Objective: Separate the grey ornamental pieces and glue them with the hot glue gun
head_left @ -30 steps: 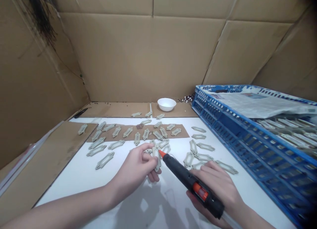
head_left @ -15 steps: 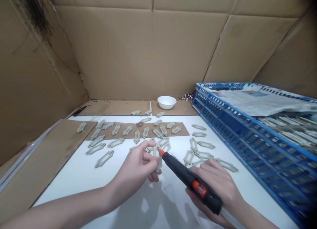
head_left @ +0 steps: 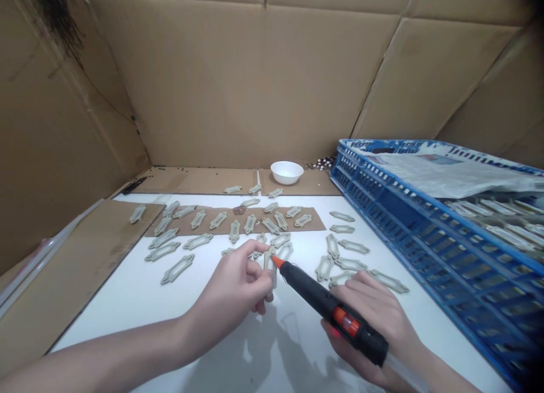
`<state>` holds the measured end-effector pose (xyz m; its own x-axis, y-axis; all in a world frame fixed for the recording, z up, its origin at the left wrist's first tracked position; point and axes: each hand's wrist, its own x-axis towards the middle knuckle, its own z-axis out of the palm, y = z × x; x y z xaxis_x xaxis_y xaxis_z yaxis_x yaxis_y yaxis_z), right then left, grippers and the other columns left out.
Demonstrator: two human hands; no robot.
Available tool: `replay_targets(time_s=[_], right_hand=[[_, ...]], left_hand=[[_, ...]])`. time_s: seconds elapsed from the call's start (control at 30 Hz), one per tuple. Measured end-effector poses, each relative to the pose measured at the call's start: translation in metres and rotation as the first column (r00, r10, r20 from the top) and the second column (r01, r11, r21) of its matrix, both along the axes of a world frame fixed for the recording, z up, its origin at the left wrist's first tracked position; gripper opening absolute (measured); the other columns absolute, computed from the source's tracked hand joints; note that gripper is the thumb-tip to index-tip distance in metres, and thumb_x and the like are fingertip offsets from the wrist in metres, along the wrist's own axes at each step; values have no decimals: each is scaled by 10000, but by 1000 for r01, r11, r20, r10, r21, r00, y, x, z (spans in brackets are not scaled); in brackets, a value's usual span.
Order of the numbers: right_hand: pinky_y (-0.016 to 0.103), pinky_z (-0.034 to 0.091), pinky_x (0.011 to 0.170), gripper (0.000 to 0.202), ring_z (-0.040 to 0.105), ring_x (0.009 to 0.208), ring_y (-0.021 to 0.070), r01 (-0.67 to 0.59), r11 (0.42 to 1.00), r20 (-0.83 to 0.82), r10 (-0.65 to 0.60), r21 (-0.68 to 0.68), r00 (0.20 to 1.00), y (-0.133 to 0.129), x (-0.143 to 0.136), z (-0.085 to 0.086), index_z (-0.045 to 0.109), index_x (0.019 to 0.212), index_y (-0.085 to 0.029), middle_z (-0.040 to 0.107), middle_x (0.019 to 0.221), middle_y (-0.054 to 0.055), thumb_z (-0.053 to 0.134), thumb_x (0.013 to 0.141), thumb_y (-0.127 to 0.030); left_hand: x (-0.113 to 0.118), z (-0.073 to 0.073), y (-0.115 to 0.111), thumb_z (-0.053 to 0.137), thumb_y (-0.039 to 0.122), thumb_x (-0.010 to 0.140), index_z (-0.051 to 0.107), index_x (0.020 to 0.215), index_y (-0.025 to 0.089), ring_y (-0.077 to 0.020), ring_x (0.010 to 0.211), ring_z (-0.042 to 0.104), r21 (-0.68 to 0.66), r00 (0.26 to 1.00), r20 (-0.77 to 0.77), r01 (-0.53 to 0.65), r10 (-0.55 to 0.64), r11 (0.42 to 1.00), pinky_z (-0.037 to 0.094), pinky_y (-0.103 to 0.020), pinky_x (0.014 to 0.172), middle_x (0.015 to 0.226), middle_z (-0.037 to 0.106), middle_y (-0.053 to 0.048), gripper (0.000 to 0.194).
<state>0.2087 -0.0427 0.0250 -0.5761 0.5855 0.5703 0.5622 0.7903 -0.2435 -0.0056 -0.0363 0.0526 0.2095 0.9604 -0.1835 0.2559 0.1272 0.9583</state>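
Pinched in my left hand (head_left: 244,279) is a small grey-green frame piece (head_left: 268,262), held upright over the white table. My right hand (head_left: 378,319) is wrapped round a black glue gun (head_left: 314,294) with an orange nozzle and a clear stick at its rear. The nozzle tip is at the upper end of the held piece; whether they touch is too small to tell. Several like frame pieces (head_left: 177,269) lie on the table about both hands, some on a brown cardboard strip (head_left: 212,216).
A blue crate (head_left: 399,228) with more pieces and a plastic sheet stands along the right. At the back are a white bowl (head_left: 287,172) and dark and white beads (head_left: 323,164). Cardboard walls (head_left: 238,87) rise behind and at the sides.
The glue gun and my right hand have shifted slightly right and down in view. My left hand keeps its pinch on the piece. The background has moved a little with the camera.
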Motion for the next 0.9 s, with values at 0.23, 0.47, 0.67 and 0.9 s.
replay_targets(time_s=[0.23, 0.47, 0.67, 0.9], right_hand=[[266, 187, 522, 103, 287, 483, 114, 7, 1000, 13, -7, 6, 1000, 1, 1, -2, 405, 628, -176, 374, 519, -19, 477, 700, -161], [270, 191, 527, 82, 292, 492, 121, 7, 1000, 6, -7, -14, 1000, 1, 3, -5, 416, 642, -177, 383, 529, -14, 485, 684, -165], [269, 201, 531, 90, 321, 505, 125, 39, 998, -17, -39, 39, 999, -2, 4, -7, 426, 663, -173, 404, 545, -9, 503, 666, -128], [268, 280, 536, 71, 380, 491, 118, 61, 995, 29, -59, -83, 998, 1, -1, 0, 461, 654, -174, 477, 537, -13, 515, 700, -182]], left_hand=[[0, -1, -1, 471, 264, 757, 423, 1044, 207, -95, 450, 516, -6, 1000, -3, -5, 5, 1000, 401, -186, 453, 534, 543, 49, 296], [0, 0, 0, 451, 247, 759, 422, 1037, 205, -89, 452, 501, -12, 1000, 7, -2, 2, 1000, 395, -185, 458, 528, 528, 57, 282], [1, 3, -1, 442, 222, 756, 417, 1031, 215, -96, 459, 516, 1, 1000, 5, -10, 10, 1000, 408, -199, 478, 512, 512, 68, 276], [0, 8, -1, 443, 282, 778, 418, 1059, 232, -109, 485, 522, 67, 999, -14, -39, 40, 997, 424, -227, 514, 519, 496, 67, 287]])
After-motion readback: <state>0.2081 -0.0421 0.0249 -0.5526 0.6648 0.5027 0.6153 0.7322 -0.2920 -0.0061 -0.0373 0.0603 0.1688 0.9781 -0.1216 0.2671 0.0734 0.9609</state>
